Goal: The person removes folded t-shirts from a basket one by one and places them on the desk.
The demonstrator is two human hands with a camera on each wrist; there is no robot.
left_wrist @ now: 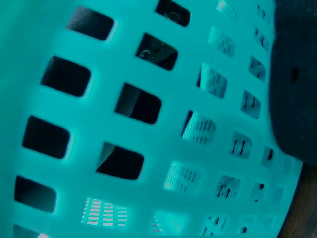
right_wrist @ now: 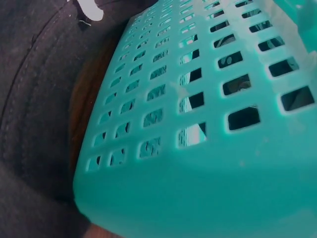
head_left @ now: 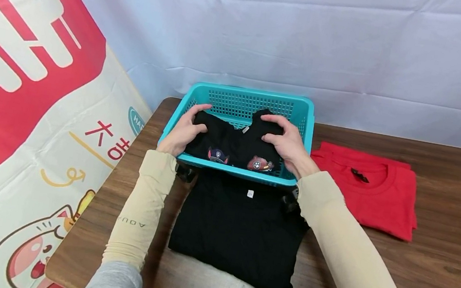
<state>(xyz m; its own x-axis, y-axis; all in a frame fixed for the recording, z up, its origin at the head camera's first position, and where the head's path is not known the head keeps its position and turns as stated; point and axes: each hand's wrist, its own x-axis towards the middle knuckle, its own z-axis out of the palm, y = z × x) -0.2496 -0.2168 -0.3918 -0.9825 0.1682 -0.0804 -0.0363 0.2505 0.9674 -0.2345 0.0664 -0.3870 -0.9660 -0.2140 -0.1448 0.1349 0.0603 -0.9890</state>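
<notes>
Inside the turquoise basket [head_left: 244, 173] lies a black garment [head_left: 227, 138] with two small cartoon patches near its front edge and a pale tag at the neck. My left hand [head_left: 184, 130] grips its left side, thumb and fingers spread apart on the cloth. On the other side my right hand [head_left: 286, 141] holds the right part the same way. Fingertips partly sink out of sight against the dark fabric. Both wrist views show only the perforated basket wall [left_wrist: 106, 126], with neither hand in them; dark cloth shows through its holes.
A folded black T-shirt [head_left: 237, 233] lies in front of the basket, its neck end close under the rim. To the right is a folded red T-shirt [head_left: 365, 192]. All stand on a brown wooden table [head_left: 460, 211], with a pale cloth backdrop [head_left: 315, 43] behind.
</notes>
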